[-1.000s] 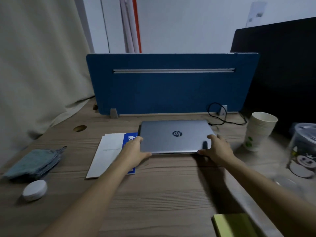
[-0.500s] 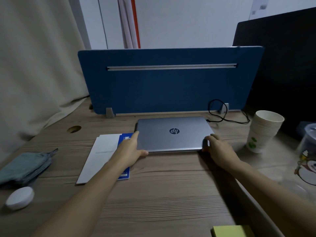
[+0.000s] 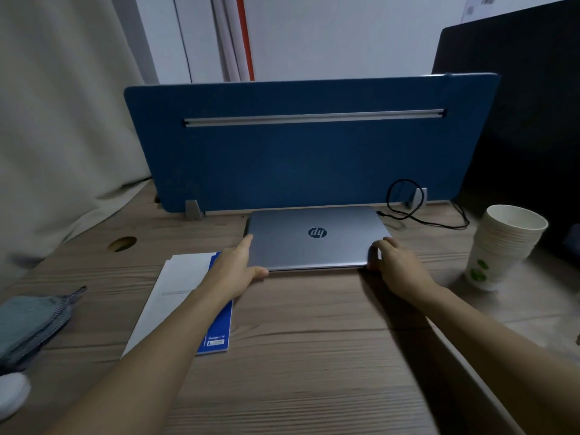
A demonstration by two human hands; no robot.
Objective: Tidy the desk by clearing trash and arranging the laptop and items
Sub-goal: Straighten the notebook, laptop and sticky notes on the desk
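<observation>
A closed silver laptop (image 3: 317,238) lies flat on the wooden desk (image 3: 314,356), its back edge against the blue divider panel (image 3: 298,152). My left hand (image 3: 238,268) grips the laptop's near left corner, thumb along the front edge. At the near right corner, my right hand (image 3: 398,265) holds the laptop with fingers curled over its side. A white sheet of paper (image 3: 175,293) and a blue notebook (image 3: 219,328) lie left of the laptop, partly under my left forearm.
A stack of paper cups (image 3: 499,246) stands at the right. A black cable (image 3: 417,211) loops behind the laptop's right corner. A folded grey-blue cloth (image 3: 31,321) and a white round object (image 3: 11,394) sit at the left edge. A cable hole (image 3: 122,243) is in the desk.
Both hands have pushed the laptop away from me, so it now sits close against the blue divider. The camera has moved forward with it.
</observation>
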